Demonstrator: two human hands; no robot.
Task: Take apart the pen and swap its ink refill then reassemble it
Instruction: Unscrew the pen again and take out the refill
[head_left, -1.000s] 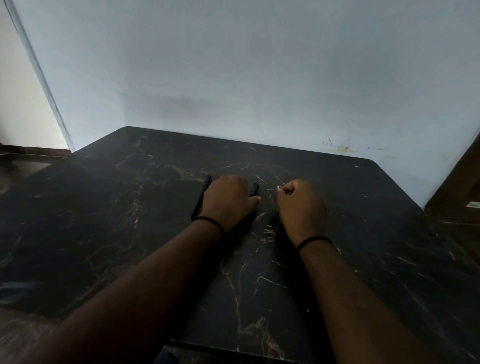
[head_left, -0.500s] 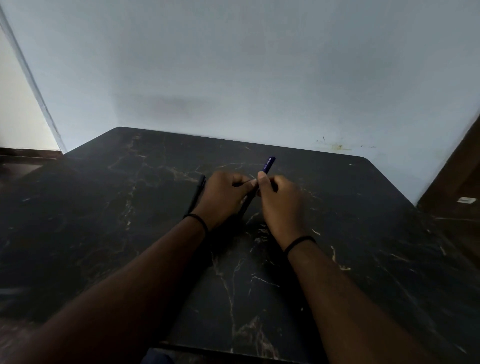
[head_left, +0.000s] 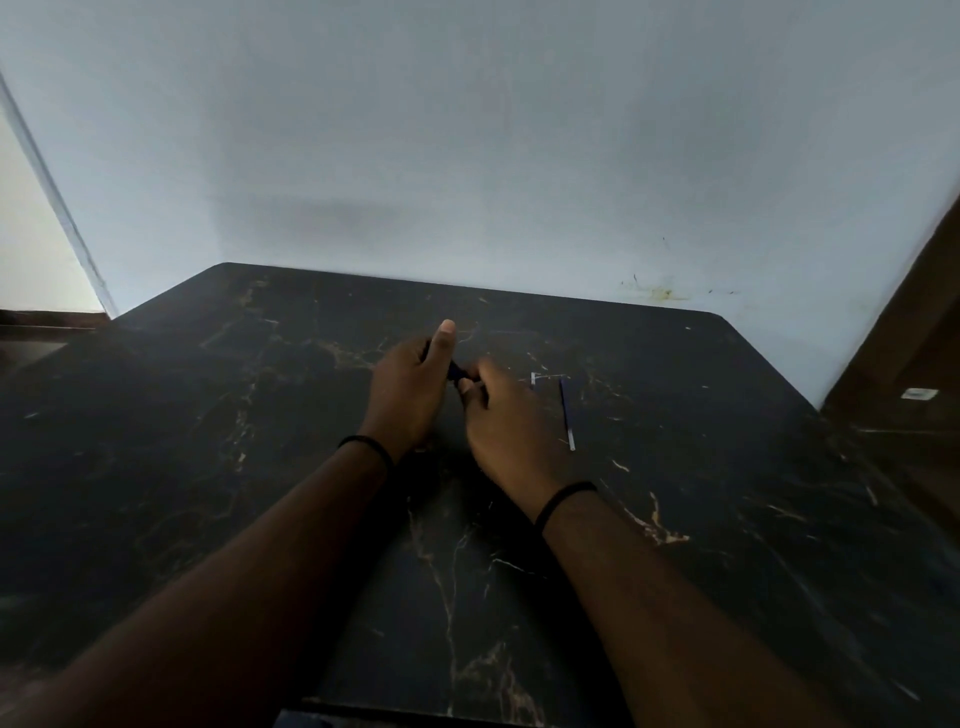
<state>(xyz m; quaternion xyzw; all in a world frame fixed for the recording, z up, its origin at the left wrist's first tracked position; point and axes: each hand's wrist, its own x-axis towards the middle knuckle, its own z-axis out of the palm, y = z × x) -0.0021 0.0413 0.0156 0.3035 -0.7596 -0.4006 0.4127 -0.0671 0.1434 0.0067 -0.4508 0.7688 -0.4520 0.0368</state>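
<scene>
Both hands meet over the middle of the black marble table. My left hand is closed around a dark blue pen, thumb pointing up. Only a short piece of the pen shows between the hands. My right hand pinches the pen's near end with its fingertips. A thin ink refill, blue with a pale tip, lies on the table just right of my right hand. A small pale piece rests beyond the refill's far end.
The table's far edge meets a pale blue wall. A dark wooden surface stands at the right with a small white object on it. A black band circles each wrist.
The hands have come together on the pen, and the pen's upper end no longer sticks out above them. The refill on the table has come into sight to the right.
</scene>
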